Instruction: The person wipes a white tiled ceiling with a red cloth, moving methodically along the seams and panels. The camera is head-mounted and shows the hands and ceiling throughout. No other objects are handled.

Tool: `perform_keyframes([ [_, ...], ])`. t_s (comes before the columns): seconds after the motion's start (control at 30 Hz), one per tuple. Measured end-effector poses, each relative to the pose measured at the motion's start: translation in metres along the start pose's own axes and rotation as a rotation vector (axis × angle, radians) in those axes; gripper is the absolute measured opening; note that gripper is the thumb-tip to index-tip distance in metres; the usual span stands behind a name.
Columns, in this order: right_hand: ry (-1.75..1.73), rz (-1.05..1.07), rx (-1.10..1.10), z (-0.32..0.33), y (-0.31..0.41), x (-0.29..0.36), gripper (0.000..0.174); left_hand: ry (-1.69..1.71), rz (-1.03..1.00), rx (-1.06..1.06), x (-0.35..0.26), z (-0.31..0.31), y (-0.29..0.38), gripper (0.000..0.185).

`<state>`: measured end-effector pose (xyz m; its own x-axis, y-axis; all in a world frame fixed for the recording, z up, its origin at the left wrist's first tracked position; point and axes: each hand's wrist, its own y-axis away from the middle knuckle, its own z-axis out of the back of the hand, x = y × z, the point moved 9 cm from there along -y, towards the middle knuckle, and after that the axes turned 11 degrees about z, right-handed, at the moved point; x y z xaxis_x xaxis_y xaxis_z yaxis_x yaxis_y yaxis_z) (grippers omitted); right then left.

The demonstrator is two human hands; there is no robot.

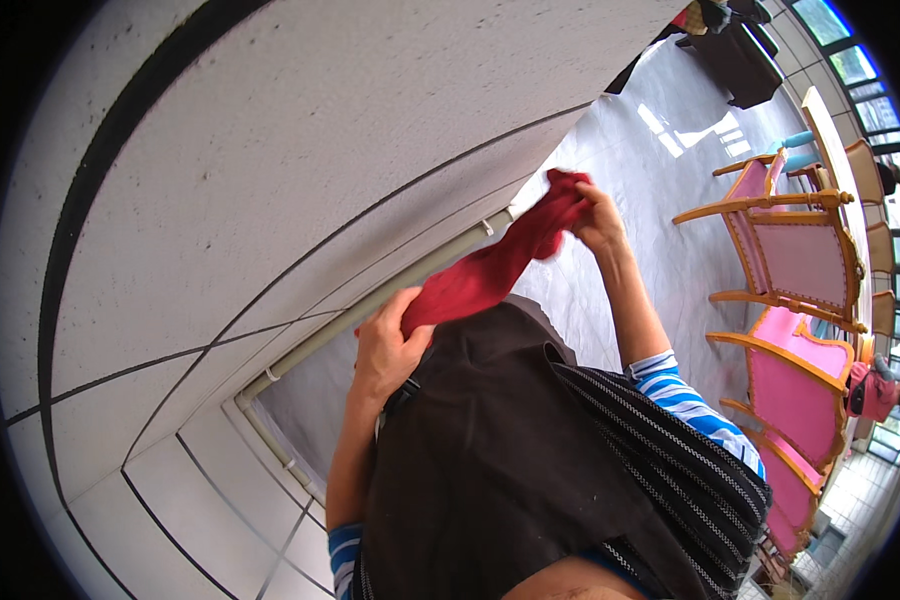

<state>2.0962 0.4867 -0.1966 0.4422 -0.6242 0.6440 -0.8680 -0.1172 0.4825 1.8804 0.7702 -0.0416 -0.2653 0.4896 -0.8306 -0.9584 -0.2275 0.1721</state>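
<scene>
A red cloth (487, 274) stretches slantwise between both hands, above the lap of a dark brown apron (495, 420). My left hand (394, 349) grips its lower left end, fingers and thumb closed on the fabric. At the upper right end, my right hand (598, 217) holds the bunched part of the cloth. The middle of the cloth is twisted and slightly blurred. Blue and white striped sleeves cover both forearms in part, and a dark band is at the left wrist.
A white tiled wall (307, 135) with dark lines rises on the left, a pipe (420, 262) along its foot. To the right stand pink upholstered wooden chairs (802, 262) at a long table (832, 142). Another person (870, 390) is at the far right. Grey floor (675, 292) lies between.
</scene>
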Motion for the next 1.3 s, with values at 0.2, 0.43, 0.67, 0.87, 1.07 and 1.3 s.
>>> perform_keyframes([
  [0.2,0.236,0.623,0.042,-0.035,-0.014,0.092,0.011,-0.072,-0.258,0.098,-0.06,-0.034,-0.025,0.044],
  [0.43,1.002,1.151,-0.167,-0.097,-0.021,0.08,0.046,-0.03,-0.228,0.117,-0.062,-0.054,-0.028,0.042],
  [0.67,0.665,1.015,-0.129,-0.101,-0.02,0.064,0.026,0.036,-0.06,0.071,-0.027,-0.028,-0.021,0.039],
  [0.87,0.894,1.128,-0.224,-0.121,0.009,0.016,0.016,0.092,0.003,0.017,0.011,0.028,0.004,0.039],
  [1.07,0.901,1.029,-0.163,-0.142,0.038,-0.047,0.022,0.181,0.185,-0.009,0.065,0.076,0.055,0.038],
  [1.3,0.883,0.776,0.168,-0.192,0.091,-0.132,0.018,0.204,0.208,-0.234,0.122,0.153,0.134,0.033],
])
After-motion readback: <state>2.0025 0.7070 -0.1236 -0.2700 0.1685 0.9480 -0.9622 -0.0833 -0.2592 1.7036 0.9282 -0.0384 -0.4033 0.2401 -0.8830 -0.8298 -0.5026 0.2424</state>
